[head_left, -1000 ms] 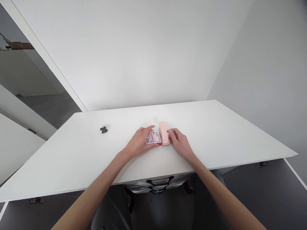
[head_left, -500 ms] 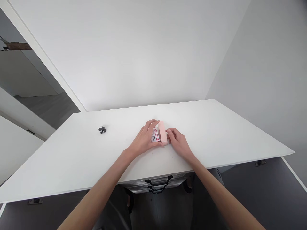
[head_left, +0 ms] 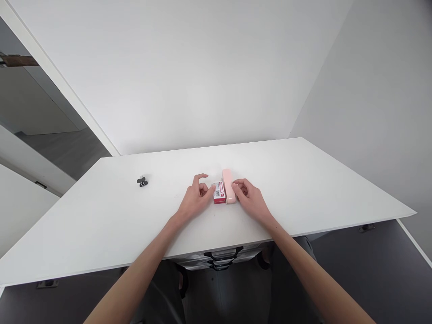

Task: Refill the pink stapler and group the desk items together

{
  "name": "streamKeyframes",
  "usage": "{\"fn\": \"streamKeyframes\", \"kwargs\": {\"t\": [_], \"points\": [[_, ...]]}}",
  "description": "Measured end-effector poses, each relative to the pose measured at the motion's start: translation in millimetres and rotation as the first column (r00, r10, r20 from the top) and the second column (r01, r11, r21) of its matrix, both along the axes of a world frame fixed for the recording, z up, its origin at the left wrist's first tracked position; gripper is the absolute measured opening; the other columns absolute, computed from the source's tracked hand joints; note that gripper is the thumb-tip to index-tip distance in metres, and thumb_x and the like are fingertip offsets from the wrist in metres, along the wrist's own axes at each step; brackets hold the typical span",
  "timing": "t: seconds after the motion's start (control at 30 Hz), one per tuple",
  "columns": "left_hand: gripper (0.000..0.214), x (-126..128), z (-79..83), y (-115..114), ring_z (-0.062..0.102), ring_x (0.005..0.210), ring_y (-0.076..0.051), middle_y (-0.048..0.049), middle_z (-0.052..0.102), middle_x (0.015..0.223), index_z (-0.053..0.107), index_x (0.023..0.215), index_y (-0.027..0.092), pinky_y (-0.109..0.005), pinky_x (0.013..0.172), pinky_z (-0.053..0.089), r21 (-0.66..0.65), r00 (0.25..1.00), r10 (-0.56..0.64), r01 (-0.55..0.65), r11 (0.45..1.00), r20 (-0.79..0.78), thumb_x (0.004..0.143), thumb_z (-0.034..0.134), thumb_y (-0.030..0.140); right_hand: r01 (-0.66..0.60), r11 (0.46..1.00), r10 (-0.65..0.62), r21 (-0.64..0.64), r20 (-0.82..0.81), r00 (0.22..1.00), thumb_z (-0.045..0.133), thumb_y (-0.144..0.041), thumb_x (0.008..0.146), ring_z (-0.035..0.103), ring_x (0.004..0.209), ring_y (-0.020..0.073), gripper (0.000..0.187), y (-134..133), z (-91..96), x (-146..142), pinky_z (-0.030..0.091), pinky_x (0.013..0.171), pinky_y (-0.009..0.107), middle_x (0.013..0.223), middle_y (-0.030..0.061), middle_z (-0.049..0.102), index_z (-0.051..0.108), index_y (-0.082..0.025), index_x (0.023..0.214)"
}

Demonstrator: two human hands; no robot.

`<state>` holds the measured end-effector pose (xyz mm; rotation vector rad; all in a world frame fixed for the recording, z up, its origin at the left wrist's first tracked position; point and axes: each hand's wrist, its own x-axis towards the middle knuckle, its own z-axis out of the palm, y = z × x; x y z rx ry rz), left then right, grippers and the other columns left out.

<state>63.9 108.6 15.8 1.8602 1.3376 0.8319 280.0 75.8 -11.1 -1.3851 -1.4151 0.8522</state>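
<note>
A long, rounded pink stapler [head_left: 229, 186] lies on the white table, its far end pointing toward the wall. Along its left side rests a small red and white box [head_left: 219, 192] with a printed label and barcode. My left hand [head_left: 196, 198] is at the box's left edge; its thumb reaches the box while the index finger stretches out free and the other fingers curl loosely. On the other side, my right hand [head_left: 249, 196] has its fingers bent in, with the tips against the stapler's right side.
A small black staple remover [head_left: 142, 181] lies at the left of the white table [head_left: 290, 180]. The wall [head_left: 202, 90] rises behind the table. Drawers with black handles [head_left: 223, 256] sit under the front edge, between my legs.
My left hand has drawn back to the left, off the stapler and the top of the box, so more of the box shows. My right hand stays by the stapler's right side.
</note>
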Motion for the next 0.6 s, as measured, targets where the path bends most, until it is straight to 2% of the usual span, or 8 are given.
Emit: {"fn": "streamKeyframes", "kwargs": {"t": [0.6], "points": [[0.039, 6.6, -1.6, -1.0, 0.054, 0.068, -0.016, 0.0052, 0.059, 0.075, 0.045, 0.133, 0.026, -0.029, 0.067, 0.043, 0.027, 0.996, -0.082, 0.081, 0.996, 0.044, 0.102, 0.048, 0.049, -0.008, 1.0, 0.008, -0.009, 0.0, 1.0, 0.052, -0.063, 0.097, 0.064, 0.08, 0.0212, 0.042, -0.7, 0.2, -0.3, 0.05, 0.072, 0.034, 0.09, 0.0039, 0.071, 0.065, -0.024, 0.105]]}}
